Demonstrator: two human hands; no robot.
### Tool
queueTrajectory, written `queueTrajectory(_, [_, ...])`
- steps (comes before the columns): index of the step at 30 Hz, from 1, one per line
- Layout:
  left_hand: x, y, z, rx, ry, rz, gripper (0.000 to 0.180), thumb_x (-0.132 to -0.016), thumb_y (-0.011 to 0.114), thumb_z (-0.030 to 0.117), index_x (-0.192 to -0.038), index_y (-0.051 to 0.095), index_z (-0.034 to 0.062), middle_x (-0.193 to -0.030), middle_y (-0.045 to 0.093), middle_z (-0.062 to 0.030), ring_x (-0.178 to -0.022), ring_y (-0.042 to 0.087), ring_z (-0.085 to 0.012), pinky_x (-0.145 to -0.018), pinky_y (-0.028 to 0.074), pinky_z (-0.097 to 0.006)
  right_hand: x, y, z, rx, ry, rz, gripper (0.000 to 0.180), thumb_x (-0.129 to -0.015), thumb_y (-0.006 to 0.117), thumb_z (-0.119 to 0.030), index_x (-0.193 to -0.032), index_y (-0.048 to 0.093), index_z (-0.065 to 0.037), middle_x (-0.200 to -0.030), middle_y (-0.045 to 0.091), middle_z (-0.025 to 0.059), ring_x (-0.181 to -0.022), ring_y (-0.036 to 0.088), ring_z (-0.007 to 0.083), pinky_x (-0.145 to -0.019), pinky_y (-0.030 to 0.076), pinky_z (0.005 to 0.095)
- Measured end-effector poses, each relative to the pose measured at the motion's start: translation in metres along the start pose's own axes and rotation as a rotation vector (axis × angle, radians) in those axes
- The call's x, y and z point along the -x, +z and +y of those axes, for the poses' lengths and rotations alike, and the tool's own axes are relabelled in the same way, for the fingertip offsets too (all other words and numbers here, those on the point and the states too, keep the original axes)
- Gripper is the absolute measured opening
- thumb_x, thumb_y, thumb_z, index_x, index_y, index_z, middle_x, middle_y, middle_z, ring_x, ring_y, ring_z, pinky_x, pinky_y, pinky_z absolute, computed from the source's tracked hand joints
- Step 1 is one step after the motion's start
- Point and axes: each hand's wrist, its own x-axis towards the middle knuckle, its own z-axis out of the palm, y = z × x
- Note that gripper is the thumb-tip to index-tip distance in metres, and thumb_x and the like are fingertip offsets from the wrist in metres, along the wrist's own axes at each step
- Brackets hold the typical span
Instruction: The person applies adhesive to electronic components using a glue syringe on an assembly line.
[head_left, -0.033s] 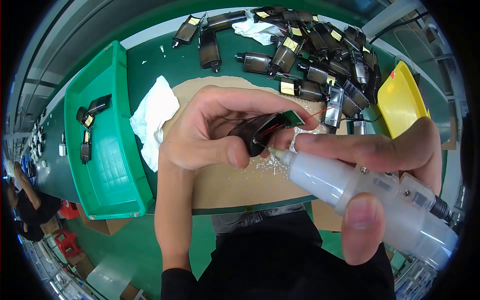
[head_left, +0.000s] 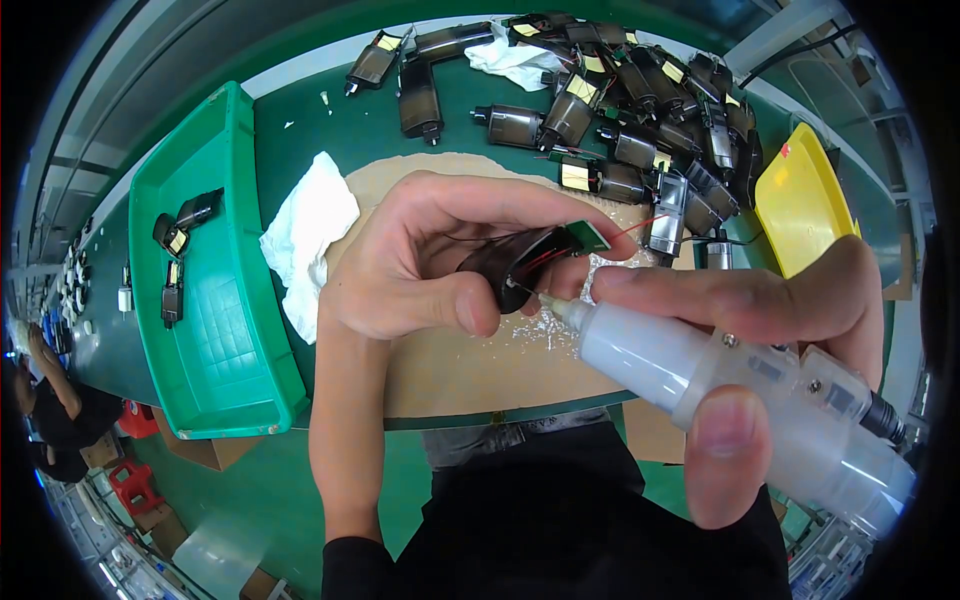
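A dark green table (head_left: 275, 140) spans the scene, and on its left stands a long green tray (head_left: 225, 355) with a few small dark parts (head_left: 172, 300) inside. A brown cardboard sheet (head_left: 450, 385) covers the near middle, while a heap of dark housings (head_left: 625, 148) crowds the far right. Over the sheet's right side, the right hand (head_left: 790, 310) grips a translucent white dispenser (head_left: 650, 350) between its thumb, on the near side, and its index finger, laid along the far side; its other fingers are mostly hidden. A yellow tray (head_left: 805, 195) sits farther right, and a crumpled white cloth (head_left: 310, 225) lies left of the hands. The left hand (head_left: 400, 270) curls around a dark housing (head_left: 492, 268) above the middle of the sheet, thumb on the near left, index finger arched around the far side. A small green circuit board (head_left: 588, 237) projects right from that housing, beside thin red wires (head_left: 545, 260). The dispenser's pale nozzle (head_left: 565, 310) points at the housing's open end; contact is too fine to tell. White flecks (head_left: 545, 332) dot the sheet below.
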Motion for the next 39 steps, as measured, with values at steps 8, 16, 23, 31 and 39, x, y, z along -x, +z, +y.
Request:
queueTrajectory(8, [0.006,0.021,0.023,0.003,-0.217,0.343,0.060,-0.050,0.056,0.008,-0.107,0.059,-0.0125,-0.104,0.064,-0.0235,-0.101,0.063,-0.0281,-0.093,0.048,-0.037,0.011,0.022,0.012,-0.170,-0.024,0.248,0.044,-0.084,0.061,-0.029,-0.095,0.032,0.002,-0.088,0.063,0.0308,-0.079,0.067,0.0300,-0.078,0.056,0.0375])
queueTrajectory(16, [0.015,0.023,0.051,-0.933,-0.042,0.423,0.041,-0.081,0.071,0.019,-0.117,0.060,0.0021,-0.104,0.058,-0.0099,-0.090,0.055,-0.0183,-0.078,0.045,-0.029,0.042,-0.007,0.050,-0.105,0.005,0.298,0.036,-0.084,0.061,-0.029,-0.095,0.043,0.001,-0.091,0.066,0.0238,-0.075,0.064,0.0228,-0.075,0.052,0.0323])
queueTrajectory(23, [0.079,0.044,0.127,-1.894,-0.381,0.986,0.051,-0.073,0.072,0.007,-0.122,0.057,0.0057,-0.111,0.054,-0.0152,-0.100,0.055,-0.0304,-0.084,0.047,-0.036,0.075,-0.009,0.102,-0.127,0.332,0.029,0.014,-0.084,0.062,-0.002,-0.093,0.051,0.000,-0.090,0.067,0.0174,-0.091,0.066,0.0228,-0.082,0.051,0.0326])
queueTrajectory(31, [-0.026,0.009,0.025,-1.773,-0.277,0.296,0.039,-0.078,0.065,0.004,-0.117,0.059,0.0052,-0.117,0.059,-0.0132,-0.110,0.053,-0.0299,-0.095,0.042,-0.040,0.075,-0.028,0.099,-0.134,0.285,0.191,0.018,-0.077,0.074,-0.011,-0.084,0.059,-0.003,-0.083,0.071,0.0078,-0.073,0.065,0.0103,-0.067,0.051,0.0235])
queueTrajectory(39, [-0.048,-0.007,-0.009,-1.974,-0.385,0.288,0.047,-0.073,0.070,0.006,-0.117,0.053,0.0048,-0.109,0.059,-0.0118,-0.101,0.057,-0.0302,-0.087,0.045,-0.040,0.072,-0.045,0.083,-0.085,0.203,0.103,0.019,-0.077,0.067,-0.005,-0.087,0.052,0.001,-0.087,0.070,0.0178,-0.085,0.068,0.0186,-0.075,0.052,0.0276])
